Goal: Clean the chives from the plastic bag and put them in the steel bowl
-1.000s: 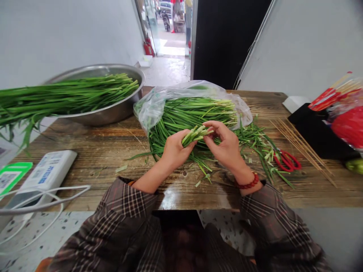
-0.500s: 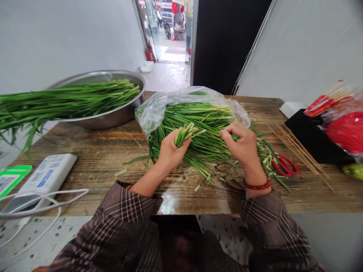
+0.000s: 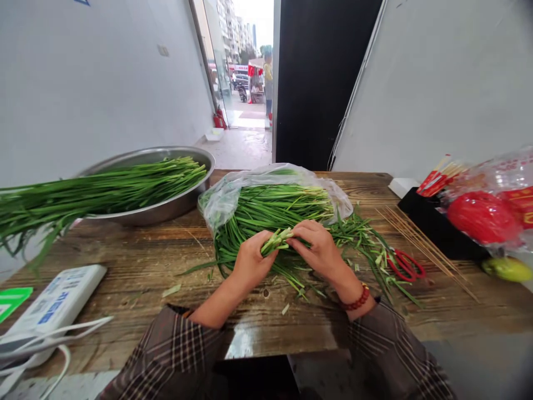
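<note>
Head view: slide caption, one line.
Left hand grips a bunch of green stalks, right hand at its pale ends; beyond, more stalks partly in a plastic bag.

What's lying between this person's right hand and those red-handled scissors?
The head view shows loose garlic chive trimmings scattered on the wooden table between the right hand and the red-handled scissors.

No txt legible | white box [image 3: 62, 295]: blue chars, illeg. | st. sign [image 3: 240, 68]: too sm.
</note>
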`<state>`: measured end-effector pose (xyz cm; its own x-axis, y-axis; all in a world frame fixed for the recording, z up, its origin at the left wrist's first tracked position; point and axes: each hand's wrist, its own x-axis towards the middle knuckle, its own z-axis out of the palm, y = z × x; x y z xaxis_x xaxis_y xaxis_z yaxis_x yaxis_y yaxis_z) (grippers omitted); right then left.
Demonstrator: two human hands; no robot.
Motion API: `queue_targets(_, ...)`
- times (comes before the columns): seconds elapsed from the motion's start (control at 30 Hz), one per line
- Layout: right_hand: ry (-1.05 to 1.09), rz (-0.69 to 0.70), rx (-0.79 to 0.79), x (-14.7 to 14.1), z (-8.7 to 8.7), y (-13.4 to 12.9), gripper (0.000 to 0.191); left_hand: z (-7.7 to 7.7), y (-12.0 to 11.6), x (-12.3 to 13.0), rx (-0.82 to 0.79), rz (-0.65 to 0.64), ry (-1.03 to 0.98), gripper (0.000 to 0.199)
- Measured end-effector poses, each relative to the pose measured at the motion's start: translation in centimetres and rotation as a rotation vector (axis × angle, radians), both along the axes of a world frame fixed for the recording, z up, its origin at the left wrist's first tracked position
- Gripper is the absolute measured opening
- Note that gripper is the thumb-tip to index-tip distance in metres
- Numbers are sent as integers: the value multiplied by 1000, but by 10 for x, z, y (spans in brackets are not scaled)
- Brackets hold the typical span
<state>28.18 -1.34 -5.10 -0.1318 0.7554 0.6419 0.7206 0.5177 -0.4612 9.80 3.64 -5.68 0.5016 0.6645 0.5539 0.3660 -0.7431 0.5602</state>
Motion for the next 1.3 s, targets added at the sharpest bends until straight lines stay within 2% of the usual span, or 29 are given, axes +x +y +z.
queue_targets(0.2,337,15,-73,-18,-2,0,11,0,-1,-1,69,18,23,10)
queue_targets(0.4,1002,27,-346,-45,-12,3,21,0,-3,2,17,6,-46,11)
queue_targets(0.53,1332,12,-247,-24,-7,6,26,-3,1,3,-61,76,-114,11)
queue_targets(0.6,1366,39,-250,-4,2,4,27,-4,3,3,-78,81,-165,9)
queue_targets(0.7,1124,-27,-191,23,15,-4,32,-5,5,3,-71,72,-182,12)
queue_targets(0.77,767,-55,-165,33,21,-11,28,-5,5,3,-63,72,-186,11)
queue_targets(0.83,409,-59,-152,38,23,-14,15,-4,5,4,-67,63,-203,6)
queue_targets(0.9,255,-99,-113,39,22,-15,10,-3,5,5,-78,56,-218,7)
queue_targets(0.97,225,-123,-122,36,20,-14,12,0,6,5,-85,69,-227,14)
queue_targets(1.07,126,-8,-288,29,18,-12,14,4,8,2,-44,131,-237,21)
queue_targets(1.17,-73,163,-521,22,16,-12,16,6,10,-6,67,196,-210,15)
queue_targets(1.23,-214,215,-636,18,14,-13,18,5,12,-10,158,201,-170,12)
queue_targets(1.3,-326,220,-683,14,10,-14,21,3,13,-13,215,174,-134,9)
